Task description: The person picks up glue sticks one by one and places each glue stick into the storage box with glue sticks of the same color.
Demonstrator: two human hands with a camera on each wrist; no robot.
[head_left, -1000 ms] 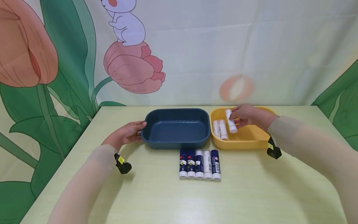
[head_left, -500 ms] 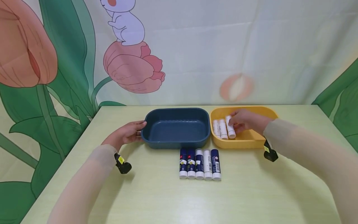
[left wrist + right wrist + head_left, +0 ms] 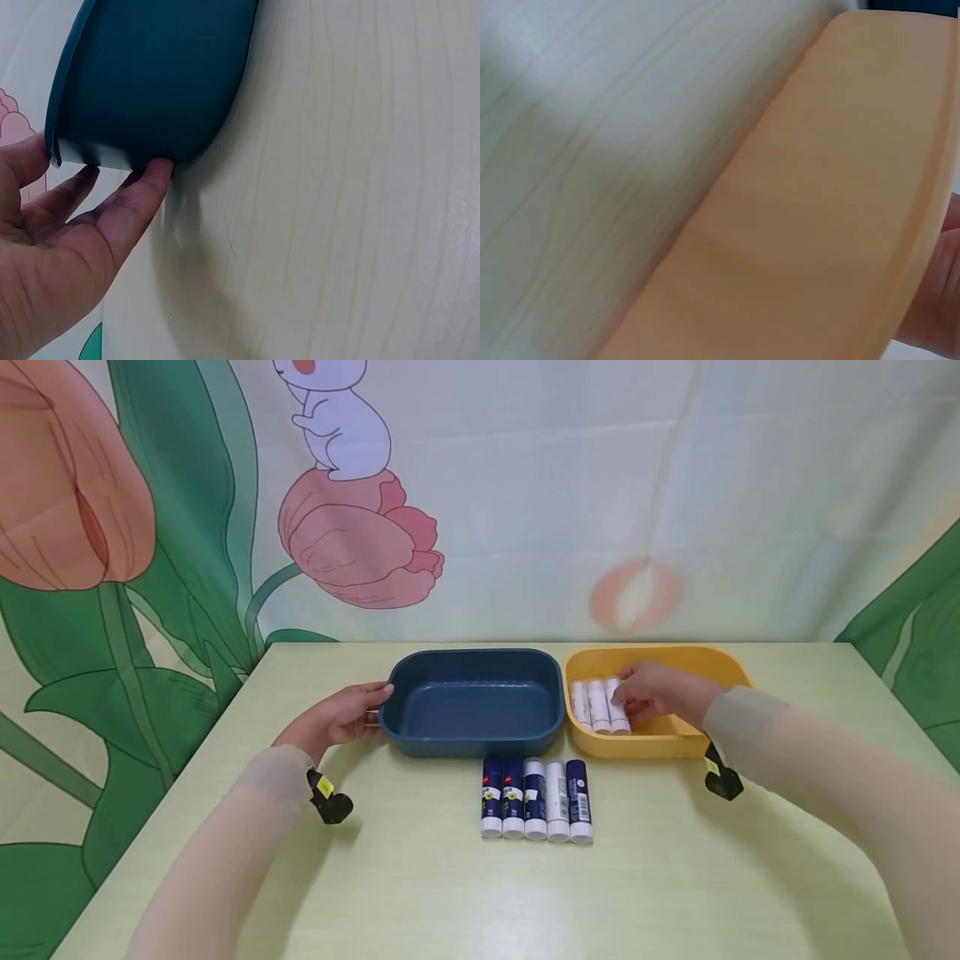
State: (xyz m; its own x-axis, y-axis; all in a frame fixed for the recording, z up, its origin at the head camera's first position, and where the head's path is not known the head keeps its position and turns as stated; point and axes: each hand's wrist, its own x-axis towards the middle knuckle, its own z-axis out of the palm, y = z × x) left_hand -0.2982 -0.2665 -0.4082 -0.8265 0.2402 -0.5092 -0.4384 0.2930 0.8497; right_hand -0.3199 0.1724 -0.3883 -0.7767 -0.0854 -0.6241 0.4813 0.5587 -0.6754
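Note:
In the head view my right hand (image 3: 660, 687) reaches into the yellow tray (image 3: 645, 747). Its thumb and fingers hold a white glue stick (image 3: 617, 710), which lies beside two other white glue sticks (image 3: 597, 706) at the tray's left end. The right wrist view shows mostly the tray's outer wall (image 3: 802, 195), and only part of the fingers behind the rim. My left hand (image 3: 341, 714) holds the left end of the dark blue tray (image 3: 472, 748). In the left wrist view the thumb is at this tray's rim and the fingertips touch its outer wall (image 3: 150, 90).
A row of several glue sticks (image 3: 536, 802), mostly dark blue with one white, lies on the pale wooden table (image 3: 420, 877) in front of the trays. The two trays stand side by side. Behind them hangs a printed cloth (image 3: 517, 527) with tulips and a rabbit.
My right hand has lowered the white glue stick into the yellow tray and moved it left, up against the other two. The left hand and the blue tray have stayed put.

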